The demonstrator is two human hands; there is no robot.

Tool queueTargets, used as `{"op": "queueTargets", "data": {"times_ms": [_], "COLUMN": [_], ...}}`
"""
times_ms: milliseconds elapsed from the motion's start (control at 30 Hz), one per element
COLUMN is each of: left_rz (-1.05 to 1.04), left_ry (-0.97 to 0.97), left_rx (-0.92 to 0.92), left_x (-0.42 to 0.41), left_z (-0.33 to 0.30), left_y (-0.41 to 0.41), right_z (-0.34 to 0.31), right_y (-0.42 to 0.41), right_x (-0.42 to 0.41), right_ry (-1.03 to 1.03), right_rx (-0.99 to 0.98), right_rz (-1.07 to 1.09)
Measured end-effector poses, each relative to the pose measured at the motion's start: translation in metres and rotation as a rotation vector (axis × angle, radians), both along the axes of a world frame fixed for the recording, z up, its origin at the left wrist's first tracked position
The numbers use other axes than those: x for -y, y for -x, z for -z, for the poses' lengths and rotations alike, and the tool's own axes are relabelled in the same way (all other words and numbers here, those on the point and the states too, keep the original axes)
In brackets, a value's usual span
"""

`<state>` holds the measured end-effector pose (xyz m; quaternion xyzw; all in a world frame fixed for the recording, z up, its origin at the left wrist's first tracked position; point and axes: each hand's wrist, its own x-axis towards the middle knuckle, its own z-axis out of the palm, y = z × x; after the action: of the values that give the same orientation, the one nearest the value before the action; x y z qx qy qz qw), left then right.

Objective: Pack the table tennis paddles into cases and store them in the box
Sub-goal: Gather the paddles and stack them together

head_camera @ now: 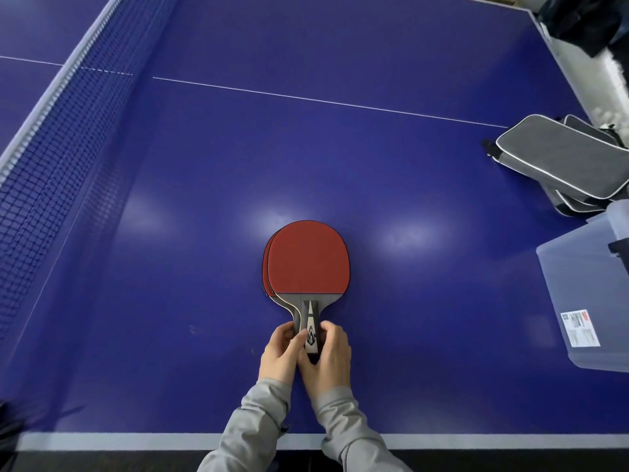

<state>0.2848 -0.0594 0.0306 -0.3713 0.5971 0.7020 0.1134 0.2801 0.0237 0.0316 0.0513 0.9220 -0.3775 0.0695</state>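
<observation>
Both hands, left hand [280, 352] & right hand [328, 352], pinch stacked paddles [308, 260] by handles, lower centre; fingers curled round grip; cases [561, 161] & box [585, 294] at right edge.

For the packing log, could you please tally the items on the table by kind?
Paddles, stacked, red faces up, handles gripped by both hands: at least 2
Grey cases, piled at the right: at least 3, exact count hidden
Clear plastic box: 1
Total: at least 6

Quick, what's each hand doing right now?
Left hand: fingers curled round the handles of the stacked paddles.
Right hand: fingers curled round the same handles from the other side.
</observation>
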Motion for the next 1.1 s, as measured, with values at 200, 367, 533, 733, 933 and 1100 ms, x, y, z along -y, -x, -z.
{"op": "queueTargets", "data": {"times_ms": [200, 367, 533, 733, 933, 1100], "left_rz": [-0.004, -0.019, 0.038, 0.057, -0.024, -0.061], "left_ry": [0.084, 0.145, 0.296, 0.521, 0.641, 0.698], "left_rx": [0.063, 0.121, 0.172, 0.272, 0.304, 0.275], "left_x": [-0.008, -0.013, -0.027, -0.048, -0.054, -0.041], "left_z": [-0.006, -0.010, -0.013, -0.014, -0.007, -0.001], "left_y": [0.005, 0.009, 0.016, 0.030, 0.032, 0.027], "right_z": [0.003, 0.002, 0.000, -0.005, -0.009, -0.009], "right_y": [0.003, 0.001, -0.001, 0.009, 0.029, 0.041], "right_x": [-0.004, -0.014, -0.041, -0.081, -0.109, -0.124], "right_ry": [-0.018, -0.001, 0.010, 0.008, -0.017, -0.072], "right_rx": [0.031, 0.069, 0.063, -0.019, -0.063, -0.084], "right_rz": [-0.030, -0.092, -0.153, -0.108, -0.111, -0.176]}}
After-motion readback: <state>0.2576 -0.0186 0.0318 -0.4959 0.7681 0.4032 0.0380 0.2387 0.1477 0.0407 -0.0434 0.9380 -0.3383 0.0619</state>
